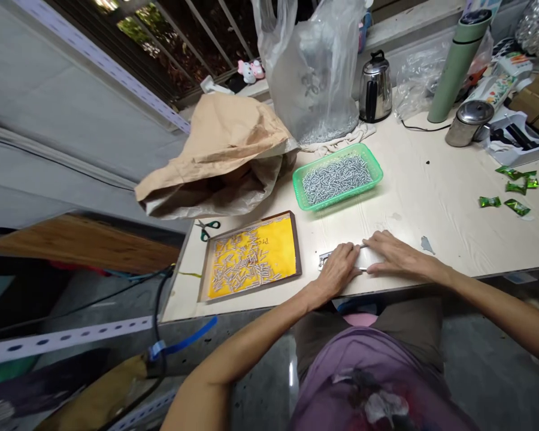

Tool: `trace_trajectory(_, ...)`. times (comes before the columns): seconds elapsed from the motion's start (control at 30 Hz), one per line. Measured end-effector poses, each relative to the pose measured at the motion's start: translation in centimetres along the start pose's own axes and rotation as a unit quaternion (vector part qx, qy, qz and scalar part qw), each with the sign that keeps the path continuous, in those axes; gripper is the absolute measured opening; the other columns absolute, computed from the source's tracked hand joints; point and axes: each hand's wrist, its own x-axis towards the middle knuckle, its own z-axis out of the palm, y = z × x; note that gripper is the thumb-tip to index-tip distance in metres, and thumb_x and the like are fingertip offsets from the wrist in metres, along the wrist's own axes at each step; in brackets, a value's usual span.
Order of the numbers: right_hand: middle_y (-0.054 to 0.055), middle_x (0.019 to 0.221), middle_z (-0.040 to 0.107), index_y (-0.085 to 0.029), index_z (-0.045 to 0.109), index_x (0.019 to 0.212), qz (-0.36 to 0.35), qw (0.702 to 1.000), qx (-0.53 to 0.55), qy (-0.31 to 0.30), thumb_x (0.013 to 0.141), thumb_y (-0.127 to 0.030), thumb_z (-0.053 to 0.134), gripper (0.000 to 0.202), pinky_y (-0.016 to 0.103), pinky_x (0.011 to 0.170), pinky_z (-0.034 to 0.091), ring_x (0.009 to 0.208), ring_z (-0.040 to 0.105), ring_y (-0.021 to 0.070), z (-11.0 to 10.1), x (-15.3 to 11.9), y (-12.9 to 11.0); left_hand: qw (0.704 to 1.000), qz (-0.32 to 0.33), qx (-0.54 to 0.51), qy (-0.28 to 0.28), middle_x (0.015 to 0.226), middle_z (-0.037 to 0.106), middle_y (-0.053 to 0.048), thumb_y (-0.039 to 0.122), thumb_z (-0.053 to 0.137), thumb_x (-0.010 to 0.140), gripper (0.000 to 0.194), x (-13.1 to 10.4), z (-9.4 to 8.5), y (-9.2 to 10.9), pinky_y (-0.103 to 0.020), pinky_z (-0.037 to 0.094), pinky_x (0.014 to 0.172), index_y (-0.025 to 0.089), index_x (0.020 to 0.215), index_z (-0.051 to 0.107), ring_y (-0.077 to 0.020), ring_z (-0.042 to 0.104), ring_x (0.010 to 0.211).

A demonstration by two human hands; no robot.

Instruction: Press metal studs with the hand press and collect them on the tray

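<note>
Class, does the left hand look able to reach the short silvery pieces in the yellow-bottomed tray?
Likely yes: only the low tray rim appears in the way, though the left hand is on a flat, silver-edged plate.

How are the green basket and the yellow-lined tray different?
The green basket is thickly filled; the yellow-lined tray has a scattered layer, with bare yellow showing. The basket has rounded corners, the tray squared ones. The basket's sides look perforated, while the tray's low rim looks solid. Both hold many small silvery pieces.
</note>
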Motion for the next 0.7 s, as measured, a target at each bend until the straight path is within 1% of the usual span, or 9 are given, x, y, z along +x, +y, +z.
trace_trajectory(0.07, 0.008, 0.094, 0.061, -0.018, 0.062, 0.106, 0.006, 1.0, -0.007, 0.009, 0.082, -0.037, 0.066, 0.031, 0.036, 0.079, 0.043, 0.086, 0.052, 0.023, 0.1, 0.3, 0.8, 0.999, 0.012, -0.006, 0.052, 0.134, 0.049, -0.02, 0.028, 0.045, 0.094, 0.037, -1.2, 1.3, 0.7, -0.048, 0.041, 0.102, 0.011, 0.127, 0.045, -0.0302, 0.043, 0.129)
trace_trajectory(0.13, 0.009, 0.089, 0.062, -0.018, 0.065, 0.098, 0.04, 0.998, -0.038, 0.026, 0.086, -0.029, 0.06, 0.017, 0.036, 0.079, 0.041, 0.086, 0.051, 0.0234, 0.1, 0.8, 1.3, 0.996, 0.031, -0.026, 0.078, 0.141, 0.044, -0.02, 0.026, 0.041, 0.096, 0.039, -2.2, 2.8, 1.5, -0.049, 0.037, 0.108, 0.013, 0.132, 0.042, -0.0285, 0.034, 0.138)
trace_trajectory(0.2, 0.009, 0.086, 0.062, -0.018, 0.066, 0.089, 0.064, 0.995, -0.07, 0.035, 0.087, -0.023, 0.058, 0.011, 0.036, 0.076, 0.04, 0.087, 0.051, 0.024, -0.1, 1.7, 1.5, 0.994, 0.044, -0.049, 0.083, 0.142, 0.045, -0.018, 0.03, 0.041, 0.096, 0.041, -2.7, 3.9, 2.3, -0.049, 0.035, 0.11, 0.016, 0.135, 0.041, -0.0269, 0.031, 0.14)
trace_trajectory(0.27, 0.009, 0.085, 0.063, -0.019, 0.066, 0.083, 0.067, 0.993, -0.086, 0.034, 0.087, -0.023, 0.057, 0.011, 0.035, 0.074, 0.039, 0.087, 0.05, 0.0242, -0.8, 2.8, 1.5, 0.994, 0.047, -0.065, 0.078, 0.14, 0.047, -0.018, 0.034, 0.041, 0.096, 0.042, -2.9, 4.4, 2.8, -0.049, 0.034, 0.111, 0.016, 0.134, 0.042, -0.0261, 0.033, 0.139)
trace_trajectory(0.4, 0.01, 0.089, 0.064, -0.019, 0.068, 0.082, 0.078, 0.99, -0.119, 0.023, 0.086, -0.022, 0.058, 0.011, 0.037, 0.074, 0.036, 0.09, 0.05, 0.0255, -2.3, 5.2, 0.1, 0.993, 0.036, -0.089, 0.062, 0.138, 0.051, -0.016, 0.035, 0.042, 0.096, 0.04, -2.7, 4.1, 3.2, -0.049, 0.031, 0.113, 0.016, 0.131, 0.047, -0.0252, 0.037, 0.137)
trace_trajectory(0.47, 0.01, 0.096, 0.064, -0.02, 0.069, 0.089, 0.028, 0.992, -0.121, 0.005, 0.085, -0.02, 0.059, 0.011, 0.037, 0.076, 0.035, 0.094, 0.049, 0.0253, -2.3, 6.1, -1.8, 0.993, 0.034, -0.102, 0.056, 0.136, 0.053, -0.016, 0.035, 0.043, 0.095, 0.04, -2.5, 3.8, 3.2, -0.048, 0.032, 0.112, 0.015, 0.129, 0.049, -0.0258, 0.039, 0.136)
trace_trajectory(0.53, 0.009, 0.103, 0.063, -0.023, 0.07, 0.095, -0.068, 0.992, -0.099, -0.038, 0.085, -0.021, 0.061, 0.014, 0.035, 0.076, 0.035, 0.098, 0.048, 0.0239, -1.5, 6.9, -4.2, 0.993, 0.028, -0.111, 0.041, 0.131, 0.056, -0.017, 0.036, 0.044, 0.094, 0.041, -2.4, 3.8, 3.3, -0.046, 0.036, 0.11, 0.013, 0.128, 0.051, -0.0269, 0.044, 0.131)
trace_trajectory(0.6, 0.008, 0.106, 0.062, -0.024, 0.071, 0.089, -0.156, 0.98, -0.088, -0.09, 0.085, -0.023, 0.061, 0.01, 0.034, 0.076, 0.035, 0.104, 0.047, 0.0237, -0.2, 7.5, -6.5, 0.994, 0.014, -0.106, 0.025, 0.13, 0.056, -0.018, 0.036, 0.046, 0.093, 0.043, -2.3, 4.0, 3.3, -0.046, 0.037, 0.108, 0.011, 0.128, 0.052, -0.0296, 0.046, 0.129)
trace_trajectory(0.7, 0.008, 0.103, 0.063, -0.02, 0.069, 0.074, -0.216, 0.962, -0.11, -0.126, 0.086, -0.022, 0.06, 0.015, 0.036, 0.077, 0.035, 0.109, 0.045, 0.026, 1.8, 8.3, -8.3, 0.997, 0.005, -0.074, 0.021, 0.137, 0.05, -0.018, 0.037, 0.047, 0.092, 0.049, -2.3, 4.8, 3.4, -0.051, 0.031, 0.111, 0.01, 0.133, 0.048, -0.0342, 0.037, 0.135)
